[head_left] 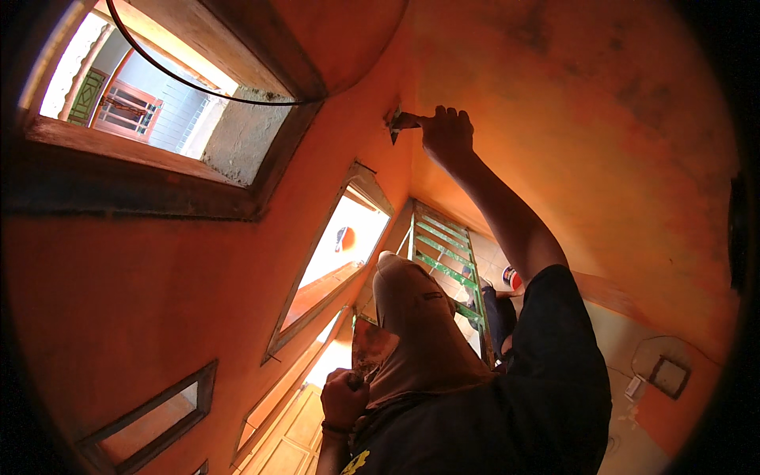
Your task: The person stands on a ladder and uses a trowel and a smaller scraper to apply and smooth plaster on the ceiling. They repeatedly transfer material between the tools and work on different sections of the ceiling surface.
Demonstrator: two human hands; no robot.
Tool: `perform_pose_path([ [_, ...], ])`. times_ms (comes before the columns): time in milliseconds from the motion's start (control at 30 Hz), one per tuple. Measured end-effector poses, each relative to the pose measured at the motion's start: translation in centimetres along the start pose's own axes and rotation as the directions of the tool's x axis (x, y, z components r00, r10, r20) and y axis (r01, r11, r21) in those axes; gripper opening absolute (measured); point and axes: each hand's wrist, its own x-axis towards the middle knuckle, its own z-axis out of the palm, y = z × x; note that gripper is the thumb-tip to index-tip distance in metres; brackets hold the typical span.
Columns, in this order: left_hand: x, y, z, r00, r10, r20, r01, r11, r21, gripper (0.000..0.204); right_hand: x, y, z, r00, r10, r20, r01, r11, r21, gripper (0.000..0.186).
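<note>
High up near the corner, my right hand (pixel 448 138) is closed around the handle of a putty knife (pixel 407 120). Its blade meets the orange wall (pixel 348 131) at a small dark, rough patch. Lower down, close to my body, my left hand (pixel 343 402) grips a second, broader putty knife (pixel 374 347) with its wide blade pointing up. Whether any filler lies on that blade is too dark to tell. My right arm is stretched upward, while the left stays bent.
A green-and-white ladder (pixel 445 252) stands below me. Beside its foot are another person (pixel 500 317) and a red-and-white bucket (pixel 511 277). Framed window openings (pixel 273 170) line the left wall. A dark cable (pixel 170 77) curves across the upper left.
</note>
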Motion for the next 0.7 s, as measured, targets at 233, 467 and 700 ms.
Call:
perform_pose_path([
  [233,0.4,-0.6,0.2,1.0,-0.007,0.016,0.007,1.0,0.019,0.019,-0.3,0.7,-1.8,0.968,0.055,0.246,-0.017,0.988,-0.156,0.026],
  [467,0.2,0.6,-0.5,0.994,0.098,-0.039,-0.098,0.995,0.016,0.021,-6.7,4.7,-4.9,0.941,-0.027,0.338,-0.271,0.536,0.8,0.028],
  [700,1.0,3.8,-3.6,0.962,0.273,-0.011,-0.273,0.962,0.018,0.025,-16.2,2.7,-11.3,0.795,-0.364,0.485,-0.577,-0.209,0.79,0.037],
])
